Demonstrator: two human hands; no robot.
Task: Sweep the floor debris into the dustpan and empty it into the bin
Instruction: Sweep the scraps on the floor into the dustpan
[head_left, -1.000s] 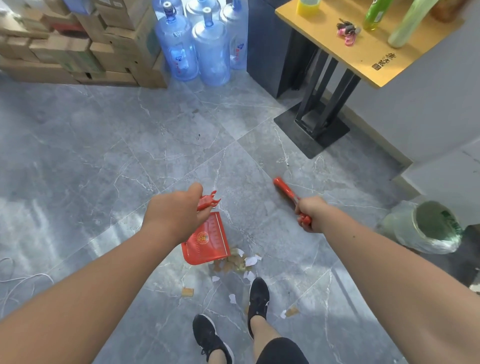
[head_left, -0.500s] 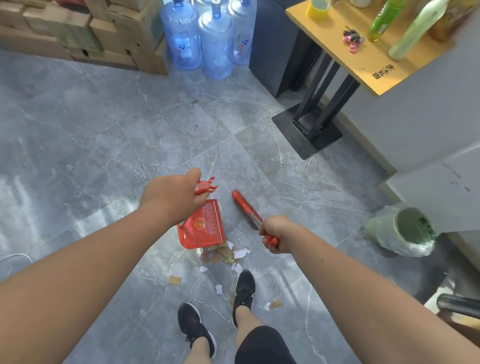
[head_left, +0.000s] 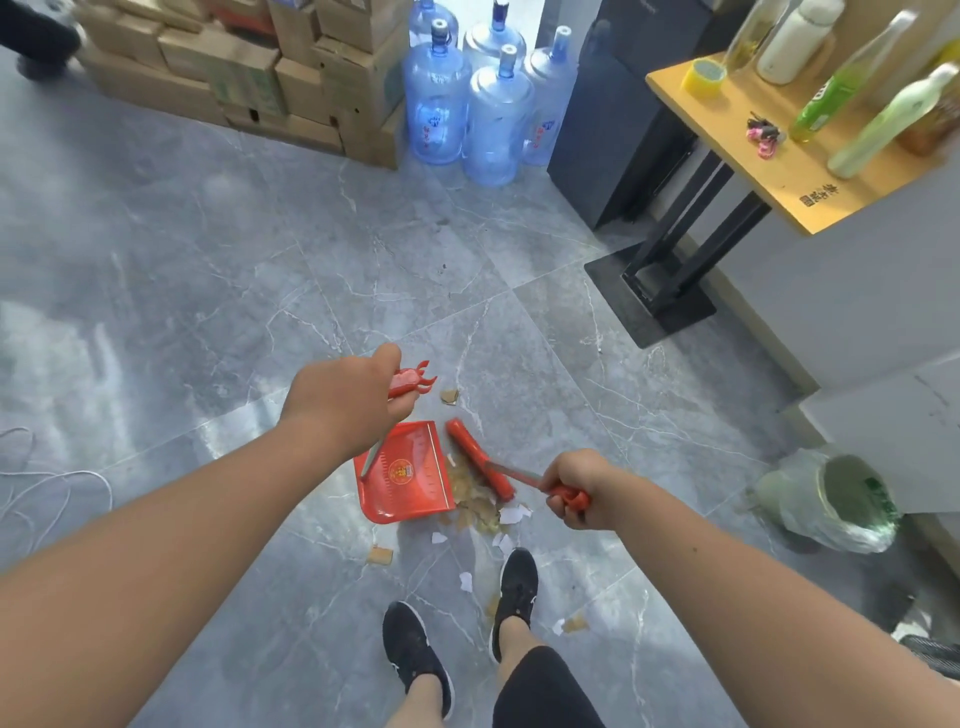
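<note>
A red dustpan (head_left: 408, 475) rests on the grey floor in front of my feet. My left hand (head_left: 345, 397) grips the top of its upright red handle. My right hand (head_left: 574, 486) is closed on the handle of a small red broom (head_left: 480, 465), whose head lies just right of the pan's open side. A pile of brown and white paper scraps (head_left: 480, 506) sits between the broom head and the pan mouth. More scraps (head_left: 379, 555) lie scattered toward my shoes. The bin (head_left: 831, 501), lined with a clear bag, stands at the right.
Stacked cardboard boxes (head_left: 249, 78) and several blue water jugs (head_left: 467, 104) line the far wall. A dark cabinet (head_left: 618, 119) and a yellow table (head_left: 779, 150) on a black base (head_left: 654, 296) stand at the right. A white cord (head_left: 47, 488) lies at the left.
My right hand has brought the broom left and down, so its head now lies beside the dustpan on the scrap pile. The view shifted; the dustpan stays on the floor.
</note>
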